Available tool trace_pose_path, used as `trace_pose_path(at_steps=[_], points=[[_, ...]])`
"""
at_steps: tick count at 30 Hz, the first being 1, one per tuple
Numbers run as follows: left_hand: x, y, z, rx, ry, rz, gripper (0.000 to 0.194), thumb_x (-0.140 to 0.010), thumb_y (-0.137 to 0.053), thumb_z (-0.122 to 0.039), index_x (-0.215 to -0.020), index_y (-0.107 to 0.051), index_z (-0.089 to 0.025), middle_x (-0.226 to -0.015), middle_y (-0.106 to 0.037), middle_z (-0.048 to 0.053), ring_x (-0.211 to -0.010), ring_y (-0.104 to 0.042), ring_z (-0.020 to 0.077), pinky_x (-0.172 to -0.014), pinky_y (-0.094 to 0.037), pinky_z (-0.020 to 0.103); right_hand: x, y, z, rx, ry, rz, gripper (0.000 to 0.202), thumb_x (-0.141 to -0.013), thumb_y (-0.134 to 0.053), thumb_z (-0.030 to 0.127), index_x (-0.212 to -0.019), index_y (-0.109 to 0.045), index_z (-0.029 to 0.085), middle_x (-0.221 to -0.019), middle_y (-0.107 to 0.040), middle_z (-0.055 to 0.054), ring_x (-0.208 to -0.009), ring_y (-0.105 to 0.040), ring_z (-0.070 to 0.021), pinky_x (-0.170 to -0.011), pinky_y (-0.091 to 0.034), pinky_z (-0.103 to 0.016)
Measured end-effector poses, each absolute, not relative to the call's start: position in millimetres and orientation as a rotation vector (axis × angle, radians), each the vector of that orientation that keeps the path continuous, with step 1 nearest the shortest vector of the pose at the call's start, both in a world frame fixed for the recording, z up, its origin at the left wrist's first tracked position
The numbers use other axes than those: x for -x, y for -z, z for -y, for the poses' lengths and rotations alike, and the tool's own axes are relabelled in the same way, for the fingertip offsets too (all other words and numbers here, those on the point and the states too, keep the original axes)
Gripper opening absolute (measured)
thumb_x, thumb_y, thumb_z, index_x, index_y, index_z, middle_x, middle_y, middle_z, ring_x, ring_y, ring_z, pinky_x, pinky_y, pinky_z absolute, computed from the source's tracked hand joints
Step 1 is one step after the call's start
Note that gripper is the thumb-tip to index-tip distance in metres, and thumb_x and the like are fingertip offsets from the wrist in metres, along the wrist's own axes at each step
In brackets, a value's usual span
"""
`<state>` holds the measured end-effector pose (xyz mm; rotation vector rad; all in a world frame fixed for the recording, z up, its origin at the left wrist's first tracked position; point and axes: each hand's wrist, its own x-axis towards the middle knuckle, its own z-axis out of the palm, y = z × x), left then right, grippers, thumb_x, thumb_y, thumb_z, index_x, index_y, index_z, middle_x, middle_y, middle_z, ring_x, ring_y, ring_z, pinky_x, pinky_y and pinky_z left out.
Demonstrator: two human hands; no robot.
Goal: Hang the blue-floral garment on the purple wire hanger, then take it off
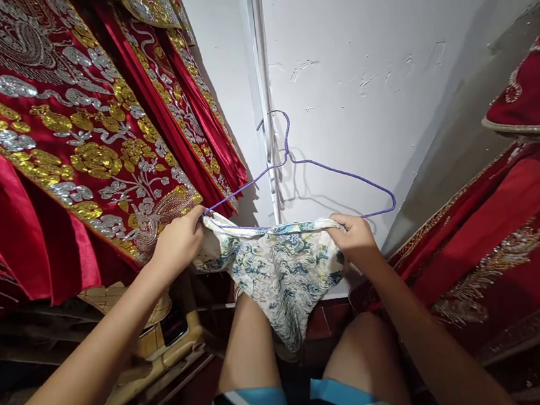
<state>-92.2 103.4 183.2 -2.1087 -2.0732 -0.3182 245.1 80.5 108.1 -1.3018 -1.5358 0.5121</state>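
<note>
A seated person, seen from their own viewpoint, is holding a floral cloth (pixel 282 266) out in front with both bare hands. The left hand (pixel 179 240) is gripping the cloth's upper left corner together with the left end of a purple hanger (pixel 287 155), thumb and fingers closed. The right hand (pixel 356 238) is pinching the upper right part of the same edge, beside the hanger's lower bar. The hands are gripping well apart, probably so that the top edge is lying straight along the bar. The hanger's hook is curving around a narrow upright rail (pixel 261 86), seemingly so that the rail is steadying it, though whether it is bearing weight cannot be told.

The cloth is lying between the two hands, its body hanging below them in loose folds and narrowing to a point above the gap between the person's knees. The hanger's right end is sticking out bare beyond the right hand. Whether the cloth is wrapping around the bar or only resting against it is unclear.

Behind, a white wall (pixel 355 56) is showing scuffs. Red embroidered clothes (pixel 93 151) are hanging on the left, and more red clothes (pixel 486 217) are filling the right side.
</note>
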Motion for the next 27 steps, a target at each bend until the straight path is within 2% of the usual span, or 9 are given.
trace_pose_path(at_steps=[7,18,27], points=[[104,-180,-86,2.083,0.375,2.094,0.05,-0.09,-0.03,-0.023,-0.132,-0.057,-0.022,-0.111,-0.074,0.014,-0.103,-0.069,0.0363,-0.079,-0.049,0.038,-247,-110,-86,1.314,-0.52,1.534,0.026,-0.08,-0.054,0.034,-0.06,-0.044,0.021,-0.06,-0.032,0.004,-0.061,-0.034,-0.0126,-0.054,-0.026,-0.026],[106,-181,-80,2.263,0.704,1.94,0.036,-0.084,-0.033,-0.019,-0.109,-0.059,-0.021,-0.102,-0.073,0.008,-0.096,-0.068,0.0291,-0.08,-0.048,0.032,-248,-110,-87,1.303,-0.573,1.503,0.024,-0.078,-0.055,0.031,-0.059,-0.044,0.021,-0.061,-0.032,0.004,-0.06,-0.032,-0.0123,-0.055,-0.024,-0.027],[114,-191,-65,2.372,0.81,1.893,0.038,-0.088,-0.035,-0.026,-0.113,-0.063,-0.021,-0.097,-0.073,0.006,-0.086,-0.067,0.0267,-0.073,-0.047,0.031,-242,-108,-94,1.317,-0.576,1.462,0.024,-0.077,-0.054,0.033,-0.059,-0.045,0.021,-0.06,-0.031,0.004,-0.061,-0.032,-0.0128,-0.055,-0.024,-0.027]])
